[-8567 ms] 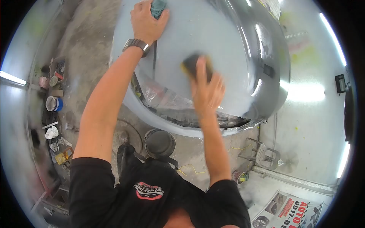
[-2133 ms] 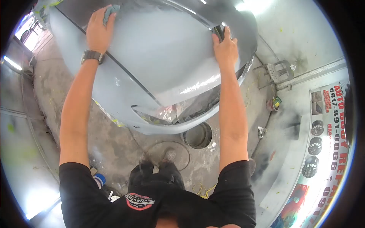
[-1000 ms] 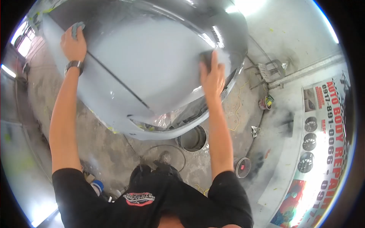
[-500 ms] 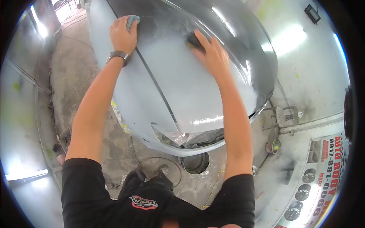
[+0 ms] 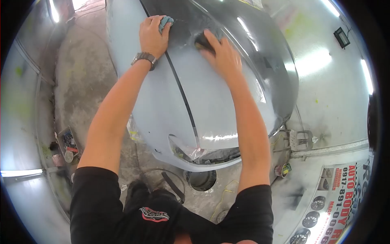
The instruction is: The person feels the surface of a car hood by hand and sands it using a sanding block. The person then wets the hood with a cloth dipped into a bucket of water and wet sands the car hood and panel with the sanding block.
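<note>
A crumpled light-blue cloth (image 5: 165, 23) is gripped in my left hand (image 5: 153, 34), which rests on the car hood near the dark gap line. On the hood (image 5: 203, 89), my right hand (image 5: 226, 59) holds a dark sanding block (image 5: 202, 42) with a yellowish lower edge, its fingers wrapped over the top. The block lies against the surface where pale grey meets glossy dark grey. Its underside is hidden. A whitish haze marks the dark area between both hands.
Clear plastic film covers the headlight opening (image 5: 191, 153) at the car's front. Below the bumper stands a round bucket (image 5: 202, 180) on the concrete floor. A white chair (image 5: 300, 139) and a small pail (image 5: 282, 170) are by the right wall; a tray of items (image 5: 68, 140) lies left.
The view has shifted, so the car and my left hand appear farther right. My right hand and the block sit slightly left in view. Both hands keep their holds.
</note>
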The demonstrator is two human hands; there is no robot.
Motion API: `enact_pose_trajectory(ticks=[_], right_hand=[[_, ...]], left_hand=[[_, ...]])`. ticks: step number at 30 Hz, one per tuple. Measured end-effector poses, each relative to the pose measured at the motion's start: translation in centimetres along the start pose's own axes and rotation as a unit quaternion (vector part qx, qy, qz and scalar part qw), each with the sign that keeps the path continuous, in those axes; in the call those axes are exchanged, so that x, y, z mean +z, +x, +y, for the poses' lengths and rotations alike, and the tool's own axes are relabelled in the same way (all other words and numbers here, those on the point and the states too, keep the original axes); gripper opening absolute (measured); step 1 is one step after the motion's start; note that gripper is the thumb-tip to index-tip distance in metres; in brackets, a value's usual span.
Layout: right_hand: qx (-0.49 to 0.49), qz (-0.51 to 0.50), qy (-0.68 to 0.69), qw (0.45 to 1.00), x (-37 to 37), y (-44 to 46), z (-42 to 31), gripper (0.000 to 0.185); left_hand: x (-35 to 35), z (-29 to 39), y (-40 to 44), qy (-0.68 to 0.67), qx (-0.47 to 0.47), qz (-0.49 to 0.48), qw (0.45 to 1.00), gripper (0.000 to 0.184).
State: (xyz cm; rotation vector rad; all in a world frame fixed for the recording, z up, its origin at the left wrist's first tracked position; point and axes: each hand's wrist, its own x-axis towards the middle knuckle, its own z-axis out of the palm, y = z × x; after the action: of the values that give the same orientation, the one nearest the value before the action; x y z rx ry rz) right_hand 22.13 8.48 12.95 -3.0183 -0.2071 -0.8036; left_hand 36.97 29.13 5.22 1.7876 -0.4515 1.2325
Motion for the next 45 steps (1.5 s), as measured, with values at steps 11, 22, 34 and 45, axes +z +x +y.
enact_pose_trajectory(ticks=[11,22,34,45], right_hand=[[-0.071,0.031,0.021,0.997,0.4,0.0,-2.5,0.063],[-0.101,0.021,-0.007,0.995,-2.2,-13.5,-2.1,0.070],[-0.083,0.004,-0.018,0.996,-0.5,-5.8,-5.3,0.066],[-0.030,0.002,-0.028,0.999,1.7,4.9,-4.5,0.062]], left_hand=[[0.0,0.2,0.7,-0.065,-0.069,0.030,0.995,0.023],[-3.4,-1.2,-3.0,-0.064,-0.139,0.062,0.986,0.026],[-4.1,-1.0,-3.6,-0.084,-0.140,0.039,0.986,0.028],[-4.0,-1.1,-3.4,-0.075,-0.140,0.034,0.987,0.030]])
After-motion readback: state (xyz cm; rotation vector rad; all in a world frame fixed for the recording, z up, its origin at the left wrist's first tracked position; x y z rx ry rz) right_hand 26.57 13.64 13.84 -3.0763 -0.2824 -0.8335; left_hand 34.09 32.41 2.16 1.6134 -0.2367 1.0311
